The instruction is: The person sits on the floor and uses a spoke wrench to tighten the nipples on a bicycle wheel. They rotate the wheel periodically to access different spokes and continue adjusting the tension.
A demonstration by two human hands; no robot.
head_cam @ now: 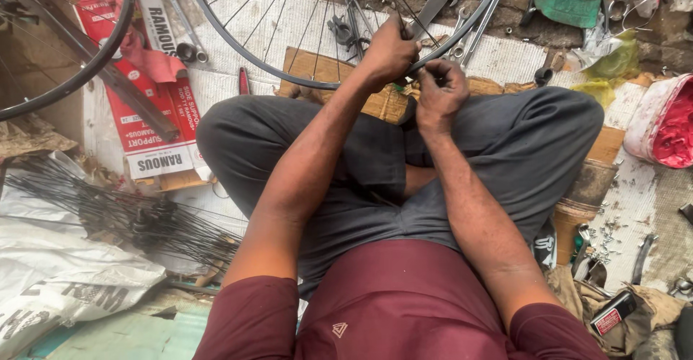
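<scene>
I sit cross-legged on the floor with a bicycle wheel rim (238, 46) in front of my knees, its thin spokes (303, 21) running up out of view. My left hand (388, 48) is closed over the near edge of the rim. My right hand (442, 89) is just beside it, fingers pinched at the rim's edge on something small that I cannot make out. Both hands nearly touch.
Another wheel rim (86, 71) lies at the far left above a red and white carton (148, 107). A bundle of loose spokes (123, 212) rests on white sacking at left. Wrenches (476, 14) lie behind the rim; a white tub of red grease (664, 122) stands at right.
</scene>
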